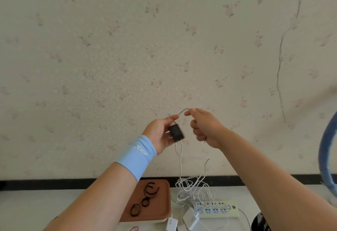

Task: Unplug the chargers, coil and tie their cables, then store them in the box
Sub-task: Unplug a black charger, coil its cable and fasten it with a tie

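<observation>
Black charger [176, 133] unplugged, held up in front of the wall, gripped in left hand [160, 135]. Right hand [204, 128] pinches its cable [180, 161] just above the charger, forming a first short loop; the rest hangs down uncoiled to a tangle [191, 187] on the table. Coiling looks barely begun. Below: power strip [218, 209], white charger [190, 219] against it, plugged or not I cannot tell. Black bands [150, 190] lie unused on a brown tray [162, 205]. Nothing tied or stored.

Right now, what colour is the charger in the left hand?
Black; the head view shows the charger gripped by the left hand.
</observation>
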